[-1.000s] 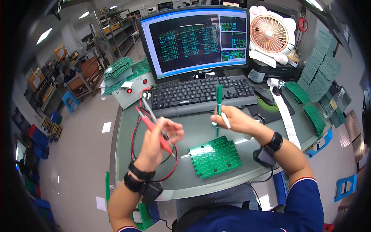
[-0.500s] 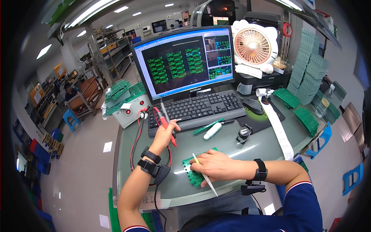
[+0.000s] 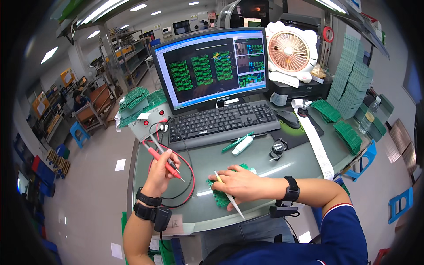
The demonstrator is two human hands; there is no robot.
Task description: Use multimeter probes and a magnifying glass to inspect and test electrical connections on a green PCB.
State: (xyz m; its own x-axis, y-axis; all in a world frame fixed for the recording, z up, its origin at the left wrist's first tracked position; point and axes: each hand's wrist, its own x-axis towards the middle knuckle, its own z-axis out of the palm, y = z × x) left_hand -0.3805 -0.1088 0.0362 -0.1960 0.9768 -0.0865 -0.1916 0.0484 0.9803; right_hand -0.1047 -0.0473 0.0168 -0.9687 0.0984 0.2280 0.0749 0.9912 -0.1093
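Observation:
My left hand [image 3: 157, 176] is closed around a pair of test probes, the red probe [image 3: 171, 169] and a black one beside it. Their tips point down and right, above the glass-topped desk and apart from the green circuit board panel [image 3: 220, 198]. Over that panel lies my right hand [image 3: 243, 184], which covers much of it. Its fingers grip a slim white and yellow pen-like tool [image 3: 234, 205] whose pointed end sticks out toward the desk's front edge. Red and black leads run from the probes toward a white box [image 3: 152, 126] with red buttons.
A monitor [image 3: 207, 70] showing board layouts stands behind the keyboard [image 3: 225, 121]. Nearby lie a green pen, a pale marker [image 3: 242, 145], a small black device [image 3: 278, 150] and a mouse. Stacked green boards [image 3: 348, 136], a paper strip [image 3: 316, 143], a bottle and a fan occupy the right.
My left hand has drawn back from the keyboard, down and left, with the probes. My right hand has barely shifted. A yellow mark now shows on the monitor's right column.

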